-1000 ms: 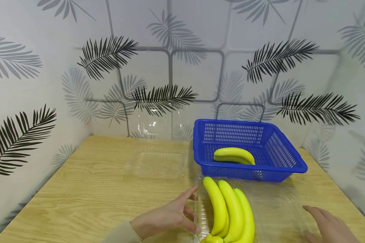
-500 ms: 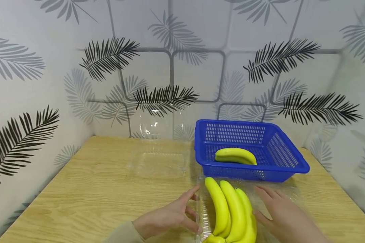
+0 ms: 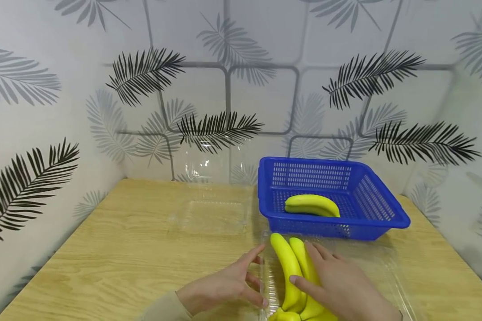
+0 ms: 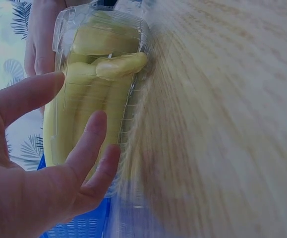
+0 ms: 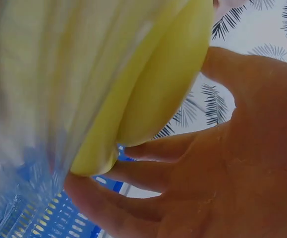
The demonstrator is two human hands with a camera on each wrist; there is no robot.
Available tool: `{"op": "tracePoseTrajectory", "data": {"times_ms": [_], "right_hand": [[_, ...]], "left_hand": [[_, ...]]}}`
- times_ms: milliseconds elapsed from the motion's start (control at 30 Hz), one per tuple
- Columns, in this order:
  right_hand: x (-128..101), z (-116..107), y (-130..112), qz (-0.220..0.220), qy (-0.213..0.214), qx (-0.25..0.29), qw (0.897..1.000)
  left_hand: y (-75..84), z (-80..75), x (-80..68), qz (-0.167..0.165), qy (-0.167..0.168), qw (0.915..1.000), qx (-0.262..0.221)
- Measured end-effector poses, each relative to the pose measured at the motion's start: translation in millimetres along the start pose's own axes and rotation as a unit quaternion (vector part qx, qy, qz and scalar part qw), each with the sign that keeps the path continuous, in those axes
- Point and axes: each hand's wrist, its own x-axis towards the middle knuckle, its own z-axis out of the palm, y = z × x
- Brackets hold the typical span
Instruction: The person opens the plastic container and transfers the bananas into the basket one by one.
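Observation:
A bunch of yellow bananas (image 3: 287, 269) lies in a clear plastic container (image 3: 270, 285) at the front of the table, stems toward me. My left hand (image 3: 225, 285) stands at the container's left wall, fingers spread. In the left wrist view, its thumb and fingertips (image 4: 98, 121) are right at the clear side, with the bananas showing through. My right hand (image 3: 341, 285) lies over the bunch's right side, covering part of it. The right wrist view shows its fairly straight fingers (image 5: 148, 173) against the banana ends and the thumb along the outer banana (image 5: 168, 74).
Behind the container stands a blue perforated basket (image 3: 333, 229) with another piece of banana bunch (image 3: 311, 205) inside. A second clear container (image 3: 214, 218) sits open at the back middle, its lid (image 3: 205, 165) raised near the patterned wall (image 3: 241, 89).
My right hand has moved left from the container's right side, across the open lid, onto the bananas. My left hand has stayed at the container's left wall.

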Motion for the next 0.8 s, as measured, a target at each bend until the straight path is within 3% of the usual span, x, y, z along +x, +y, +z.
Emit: {"op": "tracePoseTrajectory", "data": {"times_ms": [567, 800], "right_hand": [[1.7, 11.3, -12.7, 0.006, 0.06, -0.025, 0.998], [0.5, 11.2, -13.7, -0.015, 0.071, -0.02, 0.997]], "left_hand": [[0.1, -0.1, 1.2, -0.004, 0.0, 1.0, 0.004], [0.7, 0.6, 1.7, -0.004, -0.003, 1.0, 0.005]]}}
